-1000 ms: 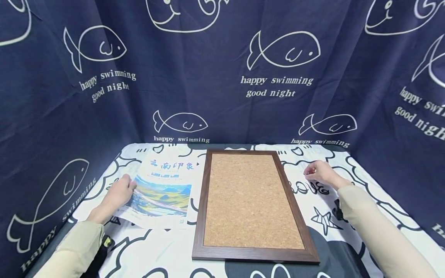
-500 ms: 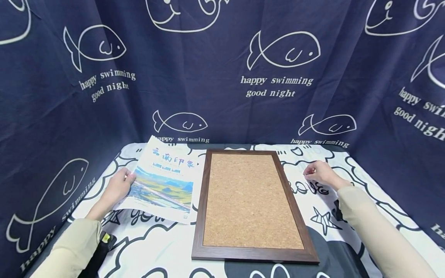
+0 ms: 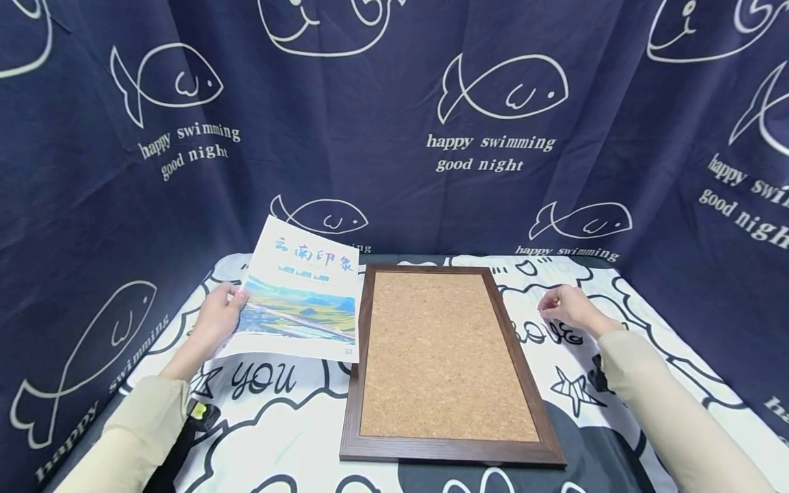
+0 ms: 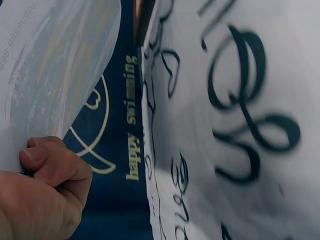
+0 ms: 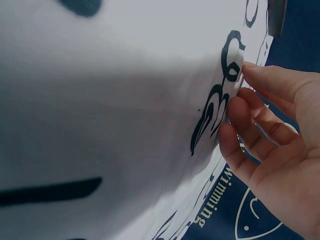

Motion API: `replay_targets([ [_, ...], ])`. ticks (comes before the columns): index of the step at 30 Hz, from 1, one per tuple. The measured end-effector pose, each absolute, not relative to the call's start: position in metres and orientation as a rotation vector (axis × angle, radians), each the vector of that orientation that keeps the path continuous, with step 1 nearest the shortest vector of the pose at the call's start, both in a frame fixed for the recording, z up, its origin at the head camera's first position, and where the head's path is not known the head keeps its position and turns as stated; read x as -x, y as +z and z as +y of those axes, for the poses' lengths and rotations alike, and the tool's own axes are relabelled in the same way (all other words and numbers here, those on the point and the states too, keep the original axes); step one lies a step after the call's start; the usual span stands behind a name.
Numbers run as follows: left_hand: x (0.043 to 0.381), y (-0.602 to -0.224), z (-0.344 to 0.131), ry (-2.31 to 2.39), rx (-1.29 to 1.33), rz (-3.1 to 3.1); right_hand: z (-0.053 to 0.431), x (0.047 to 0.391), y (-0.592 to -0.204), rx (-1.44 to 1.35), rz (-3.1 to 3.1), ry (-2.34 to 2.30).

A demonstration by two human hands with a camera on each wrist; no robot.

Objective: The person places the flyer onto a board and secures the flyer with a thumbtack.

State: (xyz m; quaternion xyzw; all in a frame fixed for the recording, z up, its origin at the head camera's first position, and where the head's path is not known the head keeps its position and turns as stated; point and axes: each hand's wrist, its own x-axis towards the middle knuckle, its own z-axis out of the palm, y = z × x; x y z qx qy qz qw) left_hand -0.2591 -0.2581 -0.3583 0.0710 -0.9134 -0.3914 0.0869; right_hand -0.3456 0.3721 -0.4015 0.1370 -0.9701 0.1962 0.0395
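My left hand [image 3: 217, 316] pinches the left edge of a paper poster [image 3: 302, 294], thumb on the printed face. The poster shows Chinese lettering above a landscape picture. Raised off the table, it leans toward me, and its right edge overlaps the frame's left border in the head view. In the left wrist view the curled fingers [image 4: 55, 160] grip the sheet. A corkboard [image 3: 446, 356] with a dark brown wooden frame lies flat in the middle. To its right my right hand [image 3: 570, 306] rests at the tabletop, fingers loosely bent, with nothing visible in them.
White cloth with black drawings covers the table [image 3: 277, 445]. Dark blue fish-print curtains [image 3: 394, 137] rise behind and on both sides. A black item with a yellow-green patch [image 3: 198, 411] is by the left sleeve.
My left hand has lifted the poster off the table, moving up and slightly right; its lower edge now shows the word underneath. The right hand and the corkboard have stayed put.
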Motion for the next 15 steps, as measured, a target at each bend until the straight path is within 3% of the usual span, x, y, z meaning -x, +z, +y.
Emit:
replay_targets([
  [15, 0.266, -0.351, -0.197, -1.354, -0.187, -2.657, 0.371, 0.345, -0.400, -0.421, -2.971, 0.611],
])
